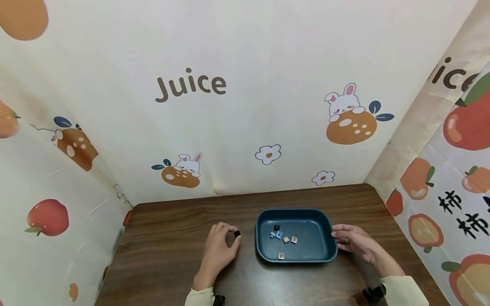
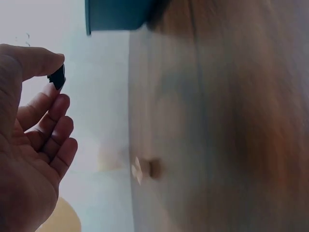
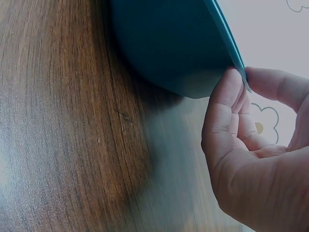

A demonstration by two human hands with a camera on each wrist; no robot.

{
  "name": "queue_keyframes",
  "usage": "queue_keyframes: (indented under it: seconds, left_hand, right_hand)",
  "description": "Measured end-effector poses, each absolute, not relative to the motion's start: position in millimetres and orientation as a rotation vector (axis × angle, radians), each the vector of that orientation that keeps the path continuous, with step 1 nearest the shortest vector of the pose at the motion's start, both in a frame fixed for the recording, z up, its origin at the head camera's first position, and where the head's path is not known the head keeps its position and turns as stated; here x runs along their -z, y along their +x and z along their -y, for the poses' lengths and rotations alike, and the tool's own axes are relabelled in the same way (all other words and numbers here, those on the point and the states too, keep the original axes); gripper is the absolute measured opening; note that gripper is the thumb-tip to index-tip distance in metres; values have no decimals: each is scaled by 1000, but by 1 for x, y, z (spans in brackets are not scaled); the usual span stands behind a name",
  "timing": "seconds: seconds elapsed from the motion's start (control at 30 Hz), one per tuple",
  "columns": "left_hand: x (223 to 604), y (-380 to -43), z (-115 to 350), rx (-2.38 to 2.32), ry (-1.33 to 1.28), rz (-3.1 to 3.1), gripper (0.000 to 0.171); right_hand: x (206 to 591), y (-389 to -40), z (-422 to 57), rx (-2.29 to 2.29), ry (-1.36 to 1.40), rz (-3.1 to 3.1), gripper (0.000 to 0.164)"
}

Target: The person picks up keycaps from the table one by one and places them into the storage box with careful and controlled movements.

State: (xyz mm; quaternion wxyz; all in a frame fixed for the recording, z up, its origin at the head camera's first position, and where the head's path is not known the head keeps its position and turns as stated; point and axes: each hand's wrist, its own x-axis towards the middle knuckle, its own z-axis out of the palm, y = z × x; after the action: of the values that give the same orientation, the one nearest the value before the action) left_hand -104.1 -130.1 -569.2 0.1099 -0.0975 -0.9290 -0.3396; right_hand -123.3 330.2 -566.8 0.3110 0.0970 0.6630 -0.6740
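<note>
Between thumb and forefinger, my left hand (image 1: 219, 250) pinches a small black block (image 1: 237, 233) just left of the tray. The left wrist view shows that block (image 2: 58, 76) at the fingertips, with the other fingers loosely bent. A dark teal rectangular tray (image 1: 314, 247) with rounded corners sits on the table. My right hand (image 1: 356, 242) holds the tray's right rim, thumb on one side and fingers on the other, as the right wrist view shows. Inside the tray lie several small blocks: a black one (image 1: 277, 228), a blue one (image 1: 279, 234) and a beige one (image 1: 294, 239) among them.
A dark brown wooden table (image 1: 164, 250) carries everything. Printed curtains (image 1: 245, 106) stand at the back and both sides. A small beige object (image 2: 141, 170) lies on the table in the left wrist view.
</note>
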Motion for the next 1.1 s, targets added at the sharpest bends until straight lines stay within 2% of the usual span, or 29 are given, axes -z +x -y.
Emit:
queue_keyframes:
  seconds: [0.4,0.8,1.1]
  left_hand:
    - [549,-120,93,1022,-459,2703,16]
    - [547,-121,68,1031,-548,2724,18]
    - [551,-122,51,997,-631,2730,17]
  right_hand:
    - [566,-123,-331,1748,287,-1831,27]
    - [568,-118,-328,1774,267,-1817,22]
    - [569,-119,-329,1780,269,-1815,29]
